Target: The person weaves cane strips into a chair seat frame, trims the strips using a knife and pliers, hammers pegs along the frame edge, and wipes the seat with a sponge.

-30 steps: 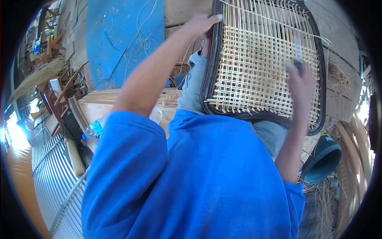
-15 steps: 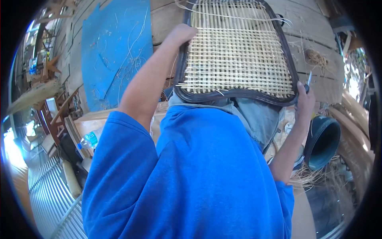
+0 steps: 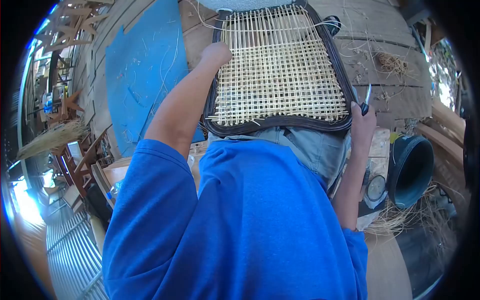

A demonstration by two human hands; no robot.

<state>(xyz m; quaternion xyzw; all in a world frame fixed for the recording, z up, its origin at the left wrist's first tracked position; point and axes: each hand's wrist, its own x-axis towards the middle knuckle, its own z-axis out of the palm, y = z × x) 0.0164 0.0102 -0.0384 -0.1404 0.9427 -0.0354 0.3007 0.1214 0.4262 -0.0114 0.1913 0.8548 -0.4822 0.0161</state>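
A woven cane panel (image 3: 280,85) in a dark wooden frame (image 3: 332,52) rests against my lap. The weave is dense near me, while mainly lengthwise strands show at the far end. My left hand (image 3: 217,53) is closed around the frame's left side, its fingertips partly hidden. At the near right corner, my right hand (image 3: 363,125) grips a dark-handled tool with a pointed metal blade (image 3: 369,94), the tip facing away from me. That hand's thumb touches the frame corner. Short cane ends stick out along the near edge.
A blue sheet (image 3: 145,65) with cane scraps lies on the wooden planks at left. To the right are a bundle of cane fibre (image 3: 392,64), a dark bucket (image 3: 412,170) and a round dial-like object (image 3: 376,188). A dark coiled item (image 3: 332,24) sits beside the frame's far right.
The panel and both hands have shifted left in view. More of the panel's far end shows, with a pale surface beyond it. Both hands keep their holds.
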